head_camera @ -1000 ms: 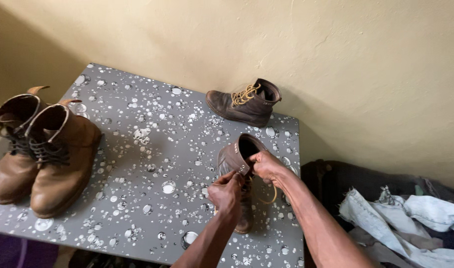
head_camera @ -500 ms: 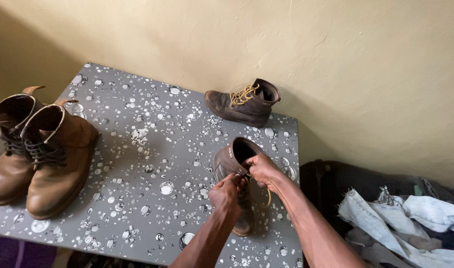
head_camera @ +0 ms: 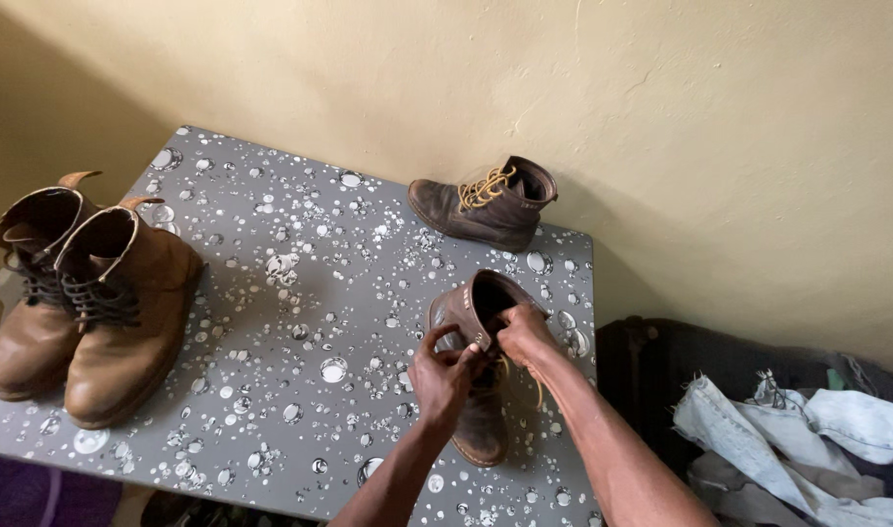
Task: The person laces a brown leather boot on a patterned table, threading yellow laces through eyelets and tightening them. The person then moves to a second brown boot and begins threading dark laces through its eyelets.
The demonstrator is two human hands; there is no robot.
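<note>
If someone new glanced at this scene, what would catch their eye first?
Both hands, left hand and right hand, work the laces of a dark brown boot near the front of the grey speckled table. Its mate sits by the wall, and a tan pair stands at the left.

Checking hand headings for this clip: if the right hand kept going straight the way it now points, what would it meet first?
The right hand points up and left along its forearm, already at the collar of the dark brown boot. Going on, it would probably meet that boot's open top at once, though depth is hard to judge.
</note>
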